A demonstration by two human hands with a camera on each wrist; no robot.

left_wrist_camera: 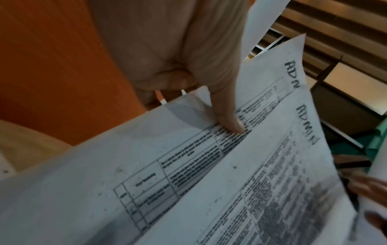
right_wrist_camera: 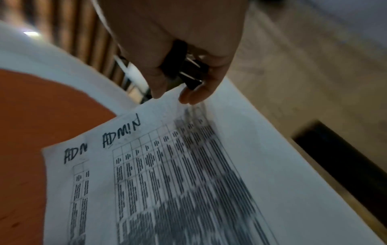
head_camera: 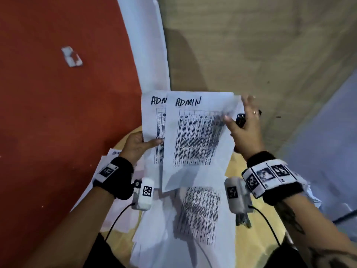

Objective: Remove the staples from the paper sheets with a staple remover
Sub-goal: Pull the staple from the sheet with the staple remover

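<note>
Two printed sheets marked "ADMIN" are held up over the table. The front sheet (head_camera: 195, 136) overlaps the back sheet (head_camera: 150, 117) and stands offset to its right. My left hand (head_camera: 143, 145) grips the back sheet's left edge, the thumb (left_wrist_camera: 230, 119) pressing on its printed table. My right hand (head_camera: 249, 113) holds a black staple remover (head_camera: 240, 119) in the palm; in the right wrist view the remover (right_wrist_camera: 188, 73) sits between curled fingers, whose tips touch the front sheet's (right_wrist_camera: 188, 165) top right corner. No staple is visible.
More printed sheets (head_camera: 201, 215) lie on the round wooden table (head_camera: 257, 240) under my arms, with a loose pile (head_camera: 116, 209) at the left. A small metal object (head_camera: 243, 219) lies at the right. A white scrap (head_camera: 71, 56) lies on the red floor.
</note>
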